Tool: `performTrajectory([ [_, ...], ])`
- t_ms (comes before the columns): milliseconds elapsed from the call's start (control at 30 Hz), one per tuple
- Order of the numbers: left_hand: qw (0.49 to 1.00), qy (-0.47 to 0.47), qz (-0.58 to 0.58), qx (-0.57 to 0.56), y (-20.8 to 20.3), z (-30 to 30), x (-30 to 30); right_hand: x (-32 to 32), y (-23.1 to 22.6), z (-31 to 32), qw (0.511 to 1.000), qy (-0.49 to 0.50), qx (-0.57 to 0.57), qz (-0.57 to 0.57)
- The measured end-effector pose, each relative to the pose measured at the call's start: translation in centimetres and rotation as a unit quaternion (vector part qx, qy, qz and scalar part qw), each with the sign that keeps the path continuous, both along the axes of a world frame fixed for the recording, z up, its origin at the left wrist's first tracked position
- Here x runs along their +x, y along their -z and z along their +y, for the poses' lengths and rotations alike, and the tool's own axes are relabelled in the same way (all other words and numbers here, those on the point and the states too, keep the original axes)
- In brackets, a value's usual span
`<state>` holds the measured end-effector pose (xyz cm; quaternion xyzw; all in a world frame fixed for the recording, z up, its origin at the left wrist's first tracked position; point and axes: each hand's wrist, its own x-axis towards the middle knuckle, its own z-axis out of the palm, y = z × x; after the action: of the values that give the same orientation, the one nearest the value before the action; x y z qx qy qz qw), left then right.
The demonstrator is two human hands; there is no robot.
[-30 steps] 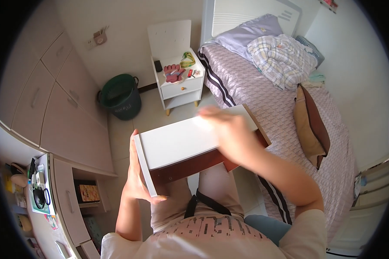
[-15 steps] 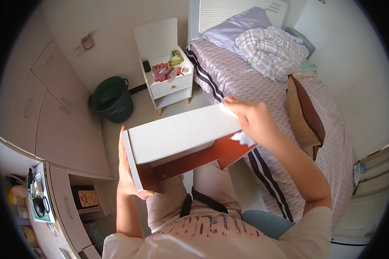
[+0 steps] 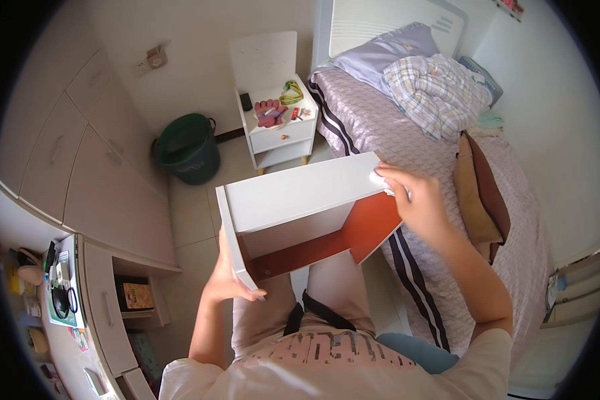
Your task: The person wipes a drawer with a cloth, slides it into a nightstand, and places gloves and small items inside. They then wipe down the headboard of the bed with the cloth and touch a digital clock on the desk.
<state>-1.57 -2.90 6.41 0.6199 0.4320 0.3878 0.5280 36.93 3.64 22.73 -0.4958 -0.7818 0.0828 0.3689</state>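
Note:
Over my lap is a white box like a drawer (image 3: 293,193), tilted so that its reddish-brown inside shows. My left hand (image 3: 229,279) grips the white panel at its left end, with the thumb along the lower edge and the other fingers hidden behind. At the box's right end, my right hand (image 3: 417,200) pinches a crumpled white tissue or cloth (image 3: 379,179). Its fingers press this wad against the upper right corner of the box.
A white nightstand (image 3: 273,157) ahead carries pink gloves (image 3: 271,113), a yellow-green strap (image 3: 291,93) and small items. Left of it stands a green bucket (image 3: 188,150). The bed (image 3: 420,160) with a brown cushion (image 3: 477,200) lies right; a cluttered desk (image 3: 90,280) stands left.
The box has shifted rightward in view and turned, showing more of its brown inside. My right hand has moved right and slightly down with the white wad, at the box's corner.

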Motion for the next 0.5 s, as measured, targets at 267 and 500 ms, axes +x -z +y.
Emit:
performTrajectory([
  [267,0.973,-0.138,-0.126,0.138,-5.6,-0.8,4.7,-6.9,-3.5,-3.5,0.972,-0.089,-0.078,0.205],
  [500,0.899,-0.343,0.137,0.234,-10.4,-2.9,11.1,-14.7,-1.3,-6.5,0.835,-0.130,-0.246,0.474],
])
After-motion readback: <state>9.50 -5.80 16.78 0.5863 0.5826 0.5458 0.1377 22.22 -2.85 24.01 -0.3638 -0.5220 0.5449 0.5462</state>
